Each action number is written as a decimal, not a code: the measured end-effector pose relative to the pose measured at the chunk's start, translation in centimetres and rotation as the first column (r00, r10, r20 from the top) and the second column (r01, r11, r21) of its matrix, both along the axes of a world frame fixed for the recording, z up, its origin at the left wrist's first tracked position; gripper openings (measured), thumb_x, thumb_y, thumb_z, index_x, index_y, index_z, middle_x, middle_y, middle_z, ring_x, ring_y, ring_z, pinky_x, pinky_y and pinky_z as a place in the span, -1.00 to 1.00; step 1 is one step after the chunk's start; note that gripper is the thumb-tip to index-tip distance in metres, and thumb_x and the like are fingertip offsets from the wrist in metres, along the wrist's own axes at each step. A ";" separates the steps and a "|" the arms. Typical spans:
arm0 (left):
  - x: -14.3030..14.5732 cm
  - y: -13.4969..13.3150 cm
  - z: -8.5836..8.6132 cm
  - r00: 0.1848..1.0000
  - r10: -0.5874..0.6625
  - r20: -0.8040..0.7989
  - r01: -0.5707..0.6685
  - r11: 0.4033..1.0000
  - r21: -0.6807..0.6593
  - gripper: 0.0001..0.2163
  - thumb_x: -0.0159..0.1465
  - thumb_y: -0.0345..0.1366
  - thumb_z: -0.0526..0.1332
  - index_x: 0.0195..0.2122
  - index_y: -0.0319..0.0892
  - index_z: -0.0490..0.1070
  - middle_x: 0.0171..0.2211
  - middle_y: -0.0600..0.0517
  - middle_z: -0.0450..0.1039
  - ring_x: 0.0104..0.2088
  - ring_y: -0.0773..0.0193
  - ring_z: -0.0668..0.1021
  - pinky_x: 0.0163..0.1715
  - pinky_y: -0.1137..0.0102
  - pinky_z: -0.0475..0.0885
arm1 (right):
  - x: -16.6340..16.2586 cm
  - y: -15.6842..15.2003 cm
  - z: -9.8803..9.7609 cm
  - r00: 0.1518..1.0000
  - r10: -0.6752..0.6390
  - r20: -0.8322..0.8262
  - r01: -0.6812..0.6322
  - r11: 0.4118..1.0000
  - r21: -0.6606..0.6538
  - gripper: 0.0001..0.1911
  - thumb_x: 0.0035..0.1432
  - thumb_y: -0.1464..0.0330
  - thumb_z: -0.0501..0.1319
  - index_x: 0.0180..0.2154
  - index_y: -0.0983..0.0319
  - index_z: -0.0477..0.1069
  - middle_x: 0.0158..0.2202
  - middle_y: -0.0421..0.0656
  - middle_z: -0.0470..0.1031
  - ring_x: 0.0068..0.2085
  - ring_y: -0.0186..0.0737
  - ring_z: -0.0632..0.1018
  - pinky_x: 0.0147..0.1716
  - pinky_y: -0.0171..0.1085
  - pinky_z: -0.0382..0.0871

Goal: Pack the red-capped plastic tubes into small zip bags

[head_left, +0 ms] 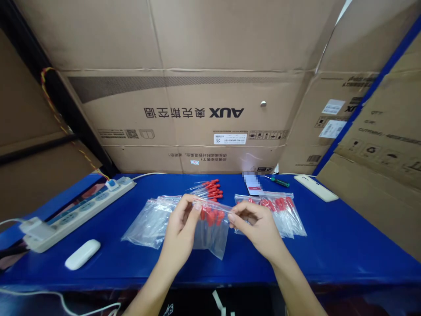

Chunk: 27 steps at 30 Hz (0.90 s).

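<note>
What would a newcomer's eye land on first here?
Probably the clear bag of red-ended pieces, its top edge pinched between the left hand and right hand. Next, the loose red-ended pieces on the blue table beyond it, then the upside-down AUX lettering on the cardboard behind.

A blue table (pixel 342 250) carried a loose cluster of red-ended tubes (pixel 213 191). Left of the cluster lay clear bags (pixel 144 224), a white power strip (pixel 82 211) and a rounded white case (pixel 83 254); right of it, a phone (pixel 252 183), a green-handled screwdriver (pixel 280 182), filled bags (pixel 287 216) and a flat white device (pixel 315 188).
</note>
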State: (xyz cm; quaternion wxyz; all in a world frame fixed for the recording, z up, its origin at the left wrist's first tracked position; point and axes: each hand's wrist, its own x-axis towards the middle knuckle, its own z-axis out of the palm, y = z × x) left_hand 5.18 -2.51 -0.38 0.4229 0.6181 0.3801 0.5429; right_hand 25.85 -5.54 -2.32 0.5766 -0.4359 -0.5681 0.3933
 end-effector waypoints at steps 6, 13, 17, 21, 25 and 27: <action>-0.9 -0.2 1.2 0.973 -0.214 -0.081 0.212 0.977 -0.036 -0.74 0.37 -0.03 0.39 -0.18 -0.13 0.57 -0.24 -0.02 0.59 -0.27 0.19 0.59 -0.23 0.35 0.53 | 0.4 -0.1 -0.2 0.996 0.057 -0.074 -0.055 0.998 0.023 -0.70 0.29 0.17 0.47 -0.36 0.17 0.50 -0.45 -0.21 0.59 -0.43 -0.25 0.63 -0.37 -0.30 0.52; -1.0 -0.1 0.9 0.960 -0.217 -0.179 0.221 0.975 0.002 -0.83 0.26 -0.19 0.50 -0.19 -0.12 0.63 -0.22 -0.01 0.65 -0.21 0.15 0.65 -0.16 0.32 0.55 | 0.6 -0.5 0.0 0.995 0.097 0.037 -0.100 0.989 0.105 -0.79 0.35 0.25 0.42 -0.34 0.16 0.53 -0.38 -0.23 0.55 -0.36 -0.30 0.56 -0.32 -0.34 0.46; -0.9 0.0 0.9 0.943 -0.255 -0.214 0.267 0.963 0.032 -0.91 0.37 -0.24 0.41 -0.23 -0.12 0.65 -0.28 0.01 0.64 -0.26 0.20 0.64 -0.19 0.34 0.53 | 0.2 -0.6 0.3 0.992 0.088 0.092 -0.099 0.988 0.122 -0.87 0.36 0.30 0.40 -0.29 0.15 0.56 -0.34 -0.23 0.59 -0.31 -0.30 0.59 -0.27 -0.35 0.49; -0.8 -0.1 1.0 0.930 -0.251 -0.267 0.288 0.951 0.108 -0.85 0.44 -0.27 0.35 -0.30 -0.13 0.61 -0.30 0.03 0.60 -0.26 0.23 0.61 -0.18 0.35 0.48 | -0.3 -0.5 0.4 0.992 0.074 0.106 -0.085 0.991 0.108 -0.94 0.32 0.33 0.41 -0.26 0.15 0.61 -0.33 -0.22 0.64 -0.32 -0.28 0.63 -0.28 -0.34 0.51; -0.8 -0.3 1.0 0.922 -0.207 -0.327 0.269 0.950 0.157 -0.86 0.47 -0.27 0.34 -0.27 -0.12 0.60 -0.26 0.04 0.60 -0.23 0.24 0.61 -0.14 0.34 0.46 | -0.4 -0.4 0.4 0.992 0.036 0.119 -0.049 0.993 0.107 -0.94 0.26 0.36 0.42 -0.30 0.17 0.61 -0.36 -0.20 0.65 -0.35 -0.26 0.63 -0.32 -0.33 0.51; -0.8 -0.3 0.9 0.913 -0.189 -0.361 0.267 0.947 0.180 -0.90 0.46 -0.28 0.35 -0.23 -0.11 0.60 -0.23 0.03 0.61 -0.20 0.23 0.62 -0.14 0.34 0.46 | -0.5 -0.4 0.4 0.993 0.027 0.113 -0.040 0.993 0.112 -0.95 0.24 0.36 0.42 -0.30 0.17 0.61 -0.35 -0.20 0.66 -0.34 -0.25 0.64 -0.32 -0.33 0.53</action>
